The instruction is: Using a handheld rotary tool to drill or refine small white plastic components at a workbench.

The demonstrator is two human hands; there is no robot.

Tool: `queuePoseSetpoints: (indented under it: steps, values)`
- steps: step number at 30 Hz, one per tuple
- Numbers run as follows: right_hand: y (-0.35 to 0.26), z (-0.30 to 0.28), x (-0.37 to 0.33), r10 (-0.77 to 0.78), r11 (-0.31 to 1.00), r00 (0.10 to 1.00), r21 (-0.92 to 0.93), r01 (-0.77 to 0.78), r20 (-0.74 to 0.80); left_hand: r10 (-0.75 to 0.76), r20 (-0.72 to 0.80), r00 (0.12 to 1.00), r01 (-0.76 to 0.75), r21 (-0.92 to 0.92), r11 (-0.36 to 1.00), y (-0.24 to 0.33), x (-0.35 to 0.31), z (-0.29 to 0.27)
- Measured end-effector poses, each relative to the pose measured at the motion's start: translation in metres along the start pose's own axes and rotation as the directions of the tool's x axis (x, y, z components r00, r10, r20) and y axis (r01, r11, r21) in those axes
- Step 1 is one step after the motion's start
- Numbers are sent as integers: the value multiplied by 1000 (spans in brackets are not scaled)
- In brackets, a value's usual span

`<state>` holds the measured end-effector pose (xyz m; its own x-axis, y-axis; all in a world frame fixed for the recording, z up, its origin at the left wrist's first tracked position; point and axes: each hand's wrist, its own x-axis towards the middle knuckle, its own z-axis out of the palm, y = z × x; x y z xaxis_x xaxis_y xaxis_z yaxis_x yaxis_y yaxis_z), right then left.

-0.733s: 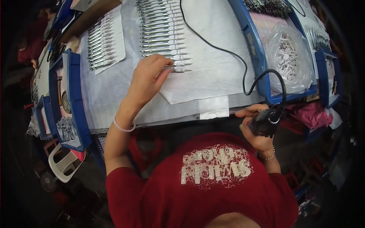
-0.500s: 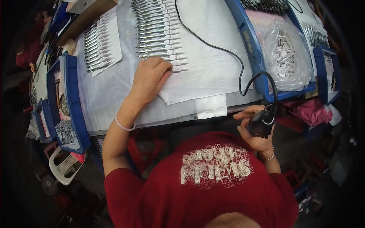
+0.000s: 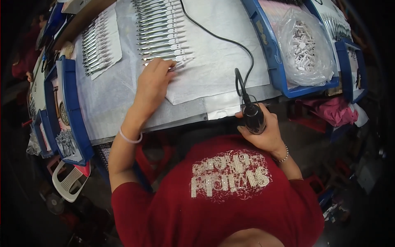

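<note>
A row of slim silver metal pieces with white plastic ends lies side by side on white sheeting in front of me. My left hand is at the near end of that row, with its fingertips pinched on the nearest piece, which they mostly cover. At the table's front edge, my right hand is wrapped round a black electric screwdriver. Its black cord loops up and runs back across the sheeting. The tool's tip is not visible.
Another group of metal pieces lies on a sheet at left. Blue trays with small metal parts stand at the left edge. A blue tray at right holds a clear bag of white plastic parts. Beside me is a white chair.
My right hand has brought the screwdriver leftward and over to the table's edge. My left hand stays at the near end of the row, its fingers shifted slightly. The view has shifted slightly.
</note>
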<state>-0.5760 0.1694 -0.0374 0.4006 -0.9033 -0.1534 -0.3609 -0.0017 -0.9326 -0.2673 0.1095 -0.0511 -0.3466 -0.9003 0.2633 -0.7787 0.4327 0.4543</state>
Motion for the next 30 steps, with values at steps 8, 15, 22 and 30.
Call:
queuePoseSetpoints:
  steps: [8,15,22,30]
  values:
    - [6,3,2,78,997,996,-26,-77,31,-383,350,855,463,-848,258,99,-62,11]
    - [9,2,-1,71,997,997,19,-72,38,-278,656,702,650,-749,-126,129,-88,72]
    - [12,6,-8,36,999,999,32,-37,37,-249,700,670,497,-672,-550,133,-92,103]
    - [12,12,-6,41,997,998,64,-44,47,-190,767,612,356,-483,-800,128,-88,108]
